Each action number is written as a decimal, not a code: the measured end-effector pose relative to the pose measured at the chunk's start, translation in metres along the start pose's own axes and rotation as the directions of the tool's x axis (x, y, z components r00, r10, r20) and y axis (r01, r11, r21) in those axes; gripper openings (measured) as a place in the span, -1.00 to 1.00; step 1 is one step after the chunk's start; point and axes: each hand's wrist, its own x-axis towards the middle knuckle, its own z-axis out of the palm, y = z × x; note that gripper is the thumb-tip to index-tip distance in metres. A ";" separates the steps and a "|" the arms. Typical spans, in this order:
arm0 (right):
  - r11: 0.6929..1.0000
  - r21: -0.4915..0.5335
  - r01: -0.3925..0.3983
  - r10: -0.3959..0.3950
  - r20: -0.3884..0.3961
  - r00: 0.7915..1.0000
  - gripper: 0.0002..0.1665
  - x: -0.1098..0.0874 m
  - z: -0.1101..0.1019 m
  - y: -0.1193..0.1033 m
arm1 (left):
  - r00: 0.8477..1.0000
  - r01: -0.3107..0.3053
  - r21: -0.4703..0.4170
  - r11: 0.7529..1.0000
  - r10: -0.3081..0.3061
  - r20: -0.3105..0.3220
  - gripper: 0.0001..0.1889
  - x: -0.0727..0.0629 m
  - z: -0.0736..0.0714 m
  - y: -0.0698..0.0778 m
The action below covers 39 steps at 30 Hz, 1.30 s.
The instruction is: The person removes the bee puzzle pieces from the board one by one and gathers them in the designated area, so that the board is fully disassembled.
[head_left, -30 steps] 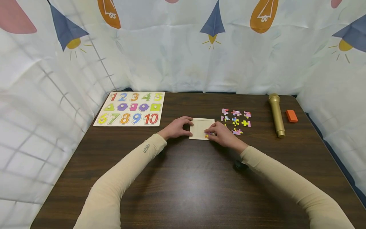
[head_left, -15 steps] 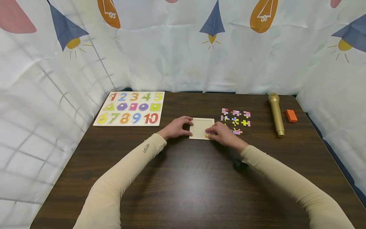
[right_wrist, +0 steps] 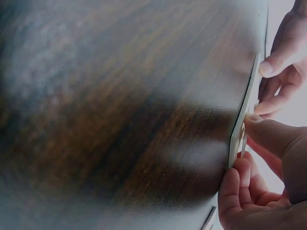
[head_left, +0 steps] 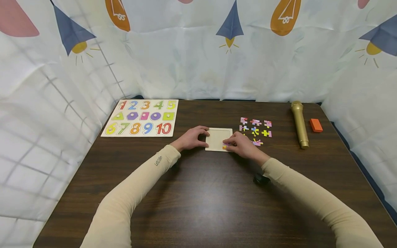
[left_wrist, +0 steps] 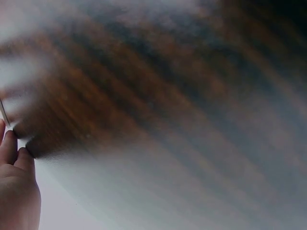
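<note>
A small square wooden puzzle tray (head_left: 214, 138) lies on the dark table in the head view. My left hand (head_left: 193, 138) grips its left edge, fingers at the upper corner and thumb near the lower one. At the tray's lower right corner, my right hand (head_left: 242, 146) pinches a yellow-and-purple jigsaw piece (head_left: 224, 147), mostly hidden by the fingers. The right wrist view has the tray (right_wrist: 236, 139) edge-on, with the right thumb (right_wrist: 254, 118) over its face and fingers curled beside its near end. Only part of the left hand (left_wrist: 19, 191) enters the left wrist view.
Several loose jigsaw pieces (head_left: 255, 132) lie right of the tray, some partly behind the right hand. A number-and-shape board (head_left: 141, 133) is at the back left. Far right are a gold microphone-shaped tube (head_left: 299, 124) and an orange block (head_left: 316, 125). A patterned curtain (head_left: 192, 69) hangs behind the table.
The right fingers have shifted very slightly at the tray's lower right corner. Left hand, tray and loose pieces stay where they were.
</note>
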 end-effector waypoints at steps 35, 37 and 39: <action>0.998 0.041 -0.044 0.044 0.004 0.999 -0.65 0.001 0.002 0.004 | 0.999 0.030 -0.024 0.999 -0.030 0.016 -0.48 -0.001 -0.001 -0.001; 0.999 0.036 -0.037 0.037 -0.001 0.999 -0.66 0.001 0.003 0.004 | 0.999 0.035 -0.024 0.999 -0.034 0.025 -0.47 -0.001 -0.001 -0.002; 0.999 0.032 -0.028 0.028 -0.005 1.000 -0.66 0.001 0.003 0.005 | 0.999 0.036 -0.025 0.999 -0.035 0.031 -0.46 -0.001 -0.001 -0.002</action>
